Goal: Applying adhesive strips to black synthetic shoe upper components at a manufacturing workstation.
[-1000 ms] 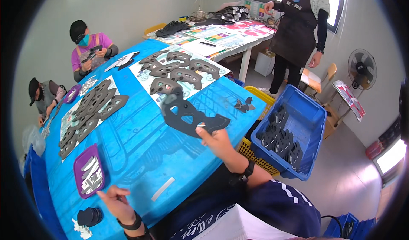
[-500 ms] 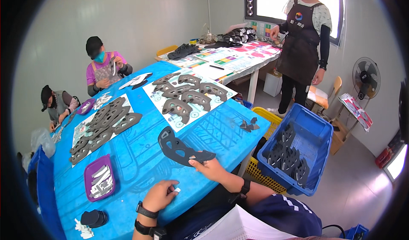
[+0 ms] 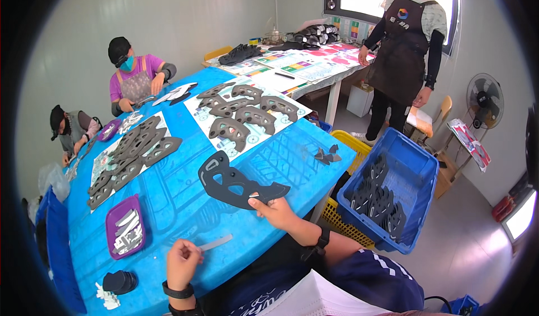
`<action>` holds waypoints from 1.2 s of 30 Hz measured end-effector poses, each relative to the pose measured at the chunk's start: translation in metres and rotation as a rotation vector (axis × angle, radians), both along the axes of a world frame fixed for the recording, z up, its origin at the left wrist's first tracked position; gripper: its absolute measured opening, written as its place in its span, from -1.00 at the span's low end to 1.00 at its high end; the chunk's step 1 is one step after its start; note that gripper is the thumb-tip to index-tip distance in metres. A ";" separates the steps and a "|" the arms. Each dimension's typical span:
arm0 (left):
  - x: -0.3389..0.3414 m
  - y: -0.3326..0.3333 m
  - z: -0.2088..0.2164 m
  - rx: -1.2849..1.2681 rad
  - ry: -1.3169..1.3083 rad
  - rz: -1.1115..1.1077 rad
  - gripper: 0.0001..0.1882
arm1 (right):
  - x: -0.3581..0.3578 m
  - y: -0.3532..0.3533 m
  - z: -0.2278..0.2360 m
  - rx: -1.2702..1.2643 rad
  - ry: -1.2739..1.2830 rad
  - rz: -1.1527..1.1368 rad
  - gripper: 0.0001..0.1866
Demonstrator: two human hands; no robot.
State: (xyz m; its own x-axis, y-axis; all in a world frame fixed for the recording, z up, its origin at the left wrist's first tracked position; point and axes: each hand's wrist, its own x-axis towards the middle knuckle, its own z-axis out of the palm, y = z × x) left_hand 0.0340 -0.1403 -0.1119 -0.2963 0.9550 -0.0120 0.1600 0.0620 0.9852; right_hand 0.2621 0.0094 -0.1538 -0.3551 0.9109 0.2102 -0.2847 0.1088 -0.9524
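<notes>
My right hand [image 3: 281, 214] grips the near end of a dark curved foam pad [image 3: 258, 190] with cut-out holes, held just over the blue-covered table [image 3: 185, 215]. Thumb and fingers of my left hand [image 3: 182, 262] are pinched on one end of a thin whitish strip [image 3: 218, 242], which points toward the pad without touching it. Left of that hand sits a purple tray [image 3: 124, 202] of white strips. Nearer me are a stack of dark rounded pieces [image 3: 119, 282] and a pile of white scraps [image 3: 108, 297].
Similar pads [image 3: 247, 117] lie on a printed sheet, more [image 3: 135, 153] on another. Dark scraps [image 3: 327, 154] rest near the right edge. A blue crate [image 3: 418, 175] holding dark pieces stands right, above a yellow basket [image 3: 351, 226]. Two people sit at the left; another stands [image 3: 401, 52] beyond.
My left hand has moved left and now shows a whitish strip drawn out from its pinch. The pad has shifted slightly left. The co-worker in purple has lowered the piece held up before.
</notes>
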 end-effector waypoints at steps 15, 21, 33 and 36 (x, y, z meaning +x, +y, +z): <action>0.006 -0.015 -0.005 -0.105 0.404 -0.089 -0.87 | 0.001 -0.003 0.009 0.004 -0.108 -0.003 -0.80; 0.004 -0.006 -0.003 0.003 0.862 -0.196 -0.78 | 0.001 -0.002 0.007 0.022 -0.109 -0.013 -0.79; 0.007 -0.014 0.004 0.121 1.078 -0.187 -0.94 | 0.003 -0.002 0.003 0.024 -0.100 -0.010 -0.81; 0.021 -0.015 0.001 0.383 1.070 -0.234 -0.76 | 0.002 -0.002 0.004 0.012 -0.085 -0.024 -0.81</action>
State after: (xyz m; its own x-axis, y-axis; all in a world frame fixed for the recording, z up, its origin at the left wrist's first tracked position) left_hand 0.0547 -0.1548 -0.1109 0.2035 0.8749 0.4395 0.8909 -0.3516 0.2874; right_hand 0.2645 0.0071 -0.1497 -0.3503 0.9169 0.1911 -0.1999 0.1262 -0.9717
